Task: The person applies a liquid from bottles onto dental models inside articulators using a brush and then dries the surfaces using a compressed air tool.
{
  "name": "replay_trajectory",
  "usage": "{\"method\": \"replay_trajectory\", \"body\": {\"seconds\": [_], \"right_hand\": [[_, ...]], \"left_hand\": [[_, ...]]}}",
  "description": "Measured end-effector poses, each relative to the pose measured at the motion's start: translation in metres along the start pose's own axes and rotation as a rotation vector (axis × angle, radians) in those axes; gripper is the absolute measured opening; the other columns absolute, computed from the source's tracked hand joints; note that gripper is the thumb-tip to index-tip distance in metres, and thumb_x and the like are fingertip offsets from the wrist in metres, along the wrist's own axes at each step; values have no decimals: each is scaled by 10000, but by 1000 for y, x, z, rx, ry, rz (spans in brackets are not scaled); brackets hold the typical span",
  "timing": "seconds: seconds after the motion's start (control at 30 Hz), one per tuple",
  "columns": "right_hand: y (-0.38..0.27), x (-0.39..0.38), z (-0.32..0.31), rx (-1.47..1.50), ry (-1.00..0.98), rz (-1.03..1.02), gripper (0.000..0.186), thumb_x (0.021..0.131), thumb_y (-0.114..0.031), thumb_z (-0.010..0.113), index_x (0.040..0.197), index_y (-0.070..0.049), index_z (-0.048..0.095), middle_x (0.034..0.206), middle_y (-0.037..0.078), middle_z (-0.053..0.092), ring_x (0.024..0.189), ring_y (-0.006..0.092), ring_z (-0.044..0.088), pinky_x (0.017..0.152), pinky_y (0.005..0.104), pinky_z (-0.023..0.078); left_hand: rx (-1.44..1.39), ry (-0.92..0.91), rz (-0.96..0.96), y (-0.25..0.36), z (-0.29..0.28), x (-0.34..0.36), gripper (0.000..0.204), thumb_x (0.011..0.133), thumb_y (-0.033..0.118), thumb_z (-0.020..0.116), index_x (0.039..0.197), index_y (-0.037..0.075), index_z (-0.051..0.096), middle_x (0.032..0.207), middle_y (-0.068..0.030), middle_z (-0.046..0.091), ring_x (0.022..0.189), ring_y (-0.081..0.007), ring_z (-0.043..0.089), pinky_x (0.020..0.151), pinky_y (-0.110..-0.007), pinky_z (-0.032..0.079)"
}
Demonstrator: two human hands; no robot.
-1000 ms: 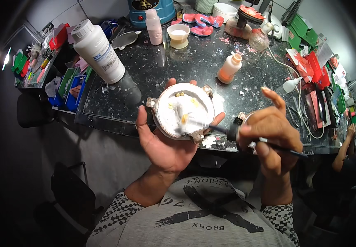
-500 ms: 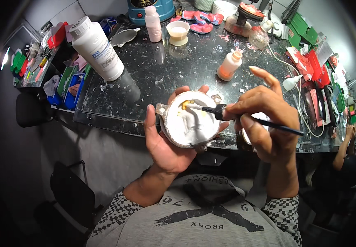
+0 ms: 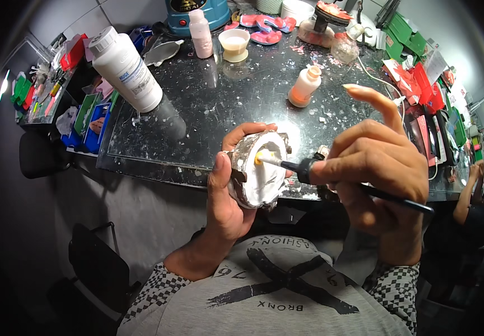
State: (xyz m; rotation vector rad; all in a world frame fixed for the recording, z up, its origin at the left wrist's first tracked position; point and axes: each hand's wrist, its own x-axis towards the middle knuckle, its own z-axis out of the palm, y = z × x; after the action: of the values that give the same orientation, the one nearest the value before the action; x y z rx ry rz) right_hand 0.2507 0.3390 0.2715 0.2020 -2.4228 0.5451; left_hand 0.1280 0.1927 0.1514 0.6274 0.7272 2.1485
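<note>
Gripping flask (image 3: 261, 181) in left hand (image 3: 228, 196), between thumb (image 3: 219, 169) and fingers (image 3: 247, 133), tilted to face right hand (image 3: 373, 165), near bench (image 3: 236, 101) edge, pinching brush (image 3: 290, 166) there, with tip inside flask, with one finger raised.

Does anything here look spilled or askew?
The black benchtop looks messy: pale flecks are scattered across it, with pink crumbs toward the back. The large white bottle seems to lean, probably just from the wide view. The round mould is tilted, but the left hand holds it.
</note>
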Motion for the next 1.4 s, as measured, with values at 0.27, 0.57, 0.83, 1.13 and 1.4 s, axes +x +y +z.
{"method": "replay_trajectory", "body": {"seconds": [0.27,0.57,0.83,1.13,1.4], "right_hand": [[4,8,-7,10,-76,-53,79,833,-169,726,792,-111,761,605,-23,593,624,141,649,1067,563,472],[10,6,-3,-8,-12,-79,82,825,-166,701,794,-115,757,589,-34,576,633,135,652,1071,562,473],[17,6,-7,13,-43,-73,162,829,-246,688,817,-110,776,576,-36,573,626,138,641,1078,573,459],[18,-3,-5,61,-48,-14,117,829,-164,684,813,-99,780,608,-32,632,645,140,658,1091,580,440],[14,-15,3,31,66,69,148,873,-147,650,828,-95,781,605,-44,642,660,123,668,1127,571,412]], "left_hand": [[-116,-7,8,-4,-2,2,744,1064,602,318,1436,-37,399,1456,-308,494,1353,-375,527,1160,-493,416],[-2,38,-20,2,4,3,718,1050,573,393,1445,-28,389,1424,-233,527,1196,-293,634,1007,-432,543],[-37,0,-11,0,-2,3,751,1059,599,315,1436,-44,406,1461,-319,492,1360,-378,525,1171,-493,402],[-78,36,-4,-2,1,5,728,1051,590,339,1420,-34,410,1434,-260,518,1285,-331,579,1068,-489,509],[-257,-9,33,-4,-3,5,716,1040,601,312,1419,0,398,1439,-300,493,1266,-399,594,978,-582,579]]}}
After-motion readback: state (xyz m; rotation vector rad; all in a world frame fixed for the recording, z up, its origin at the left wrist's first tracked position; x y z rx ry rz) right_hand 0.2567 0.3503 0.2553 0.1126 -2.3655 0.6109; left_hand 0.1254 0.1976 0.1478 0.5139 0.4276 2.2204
